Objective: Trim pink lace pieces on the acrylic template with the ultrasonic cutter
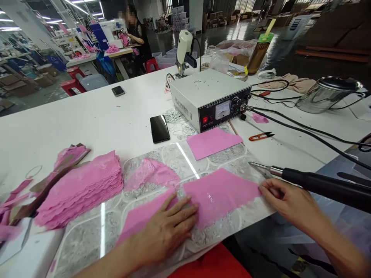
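My left hand [166, 227] lies flat with fingers spread, across a pink fabric piece [139, 218] and the near-left edge of another pink fabric piece [222, 195]. The latter lies on a glossy patterned mat [84, 235]. At its right corner, the thumb and fingers of my right hand [285, 199] pinch the cloth. Just above that hand is a black-handled tool [319, 183] with a pointed metal tip; what supports it does not show. A pink paper-like pattern [213, 142] and a crumpled pink lace-edged piece [153, 172] lie farther back on the mat.
A stack of pink pieces [87, 189] stands left. Behind are a control box [211, 96] with cables, a black phone [160, 128], thread snips [261, 136], a glass jug [326, 94] and a brown bottle [261, 50]. A person [137, 36] sits at a sewing machine beyond.
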`<state>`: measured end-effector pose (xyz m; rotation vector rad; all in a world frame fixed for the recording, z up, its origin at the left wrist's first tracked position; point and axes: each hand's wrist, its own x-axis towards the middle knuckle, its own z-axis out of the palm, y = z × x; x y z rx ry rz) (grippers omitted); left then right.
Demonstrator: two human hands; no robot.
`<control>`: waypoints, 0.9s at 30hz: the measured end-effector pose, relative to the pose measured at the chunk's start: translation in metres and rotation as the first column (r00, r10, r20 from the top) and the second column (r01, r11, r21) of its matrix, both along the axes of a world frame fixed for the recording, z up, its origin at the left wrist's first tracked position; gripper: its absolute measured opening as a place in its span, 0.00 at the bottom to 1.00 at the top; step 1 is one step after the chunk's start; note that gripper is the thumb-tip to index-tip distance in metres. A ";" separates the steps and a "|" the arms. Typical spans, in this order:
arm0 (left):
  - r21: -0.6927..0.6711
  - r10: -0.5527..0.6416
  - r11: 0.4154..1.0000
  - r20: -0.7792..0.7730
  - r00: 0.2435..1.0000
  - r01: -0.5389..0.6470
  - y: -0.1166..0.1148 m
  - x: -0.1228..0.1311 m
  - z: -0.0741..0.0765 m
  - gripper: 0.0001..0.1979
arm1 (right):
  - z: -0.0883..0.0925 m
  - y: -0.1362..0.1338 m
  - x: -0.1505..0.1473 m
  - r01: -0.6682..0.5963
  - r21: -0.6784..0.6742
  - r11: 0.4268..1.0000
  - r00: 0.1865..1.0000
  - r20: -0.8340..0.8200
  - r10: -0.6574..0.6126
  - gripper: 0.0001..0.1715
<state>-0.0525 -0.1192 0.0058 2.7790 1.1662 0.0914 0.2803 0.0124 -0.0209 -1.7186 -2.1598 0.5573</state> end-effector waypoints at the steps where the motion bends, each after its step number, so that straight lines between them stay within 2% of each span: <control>1: 0.001 -0.002 1.000 -0.001 1.000 0.002 0.000 0.000 0.000 0.21 | 0.000 0.000 0.000 0.000 0.013 1.000 1.000 -0.005 0.000 0.17; 8: 0.074 -0.013 0.997 0.011 1.000 0.012 0.002 -0.002 -0.002 0.21 | -0.002 -0.002 -0.001 0.005 0.011 1.000 0.998 -0.070 -0.004 0.12; 13: 0.183 -0.043 0.983 0.033 0.999 0.036 0.005 -0.001 0.001 0.20 | 0.000 -0.002 -0.005 0.020 0.012 1.000 0.993 -0.113 -0.019 0.09; 18: 0.303 -0.091 0.948 -0.030 0.995 0.096 0.014 -0.006 -0.004 0.19 | 0.005 -0.003 -0.008 0.036 -0.010 0.999 0.982 -0.184 -0.038 0.08; 22: 0.436 -0.169 0.891 0.054 0.984 0.129 0.031 -0.006 -0.013 0.17 | 0.004 -0.016 0.001 0.081 0.014 0.997 0.964 -0.253 -0.075 0.14; 24: 0.428 -0.213 0.888 0.054 0.975 0.170 0.044 0.003 -0.011 0.18 | -0.002 -0.024 0.010 0.186 0.009 0.983 0.909 -0.381 -0.168 0.16; 27: 0.352 -0.256 0.908 0.032 0.966 0.229 0.072 0.025 -0.005 0.20 | -0.015 -0.031 0.024 0.361 -0.037 0.932 0.743 -0.592 -0.311 0.17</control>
